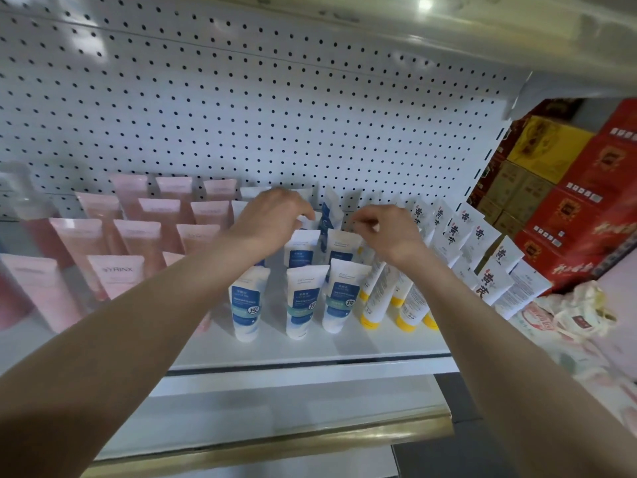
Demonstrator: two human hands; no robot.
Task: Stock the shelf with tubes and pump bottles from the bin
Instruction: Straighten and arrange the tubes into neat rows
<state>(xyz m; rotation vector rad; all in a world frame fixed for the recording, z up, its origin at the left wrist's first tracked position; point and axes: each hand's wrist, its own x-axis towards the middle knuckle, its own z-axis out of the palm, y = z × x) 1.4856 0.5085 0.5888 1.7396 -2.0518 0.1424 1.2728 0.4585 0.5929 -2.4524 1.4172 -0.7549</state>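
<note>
Both my hands reach deep into the white shelf (310,350). My left hand (272,219) curls over the tops of the blue-and-white tubes (303,298) in the middle rows, fingers touching a rear tube. My right hand (382,232) pinches the top edge of a blue-and-white tube (332,215) near the back. Pink tubes (134,236) fill the left part of the shelf. Yellow-capped white tubes (375,298) and white tubes with dark characters (482,250) stand to the right. No bin or pump bottle is visible.
A white pegboard (241,108) forms the shelf's back wall, with another shelf overhead. Red and yellow cartons (579,201) are stacked to the right, beyond the shelf end. Bagged goods (568,326) lie below them. A lower shelf edge (275,439) sits beneath my arms.
</note>
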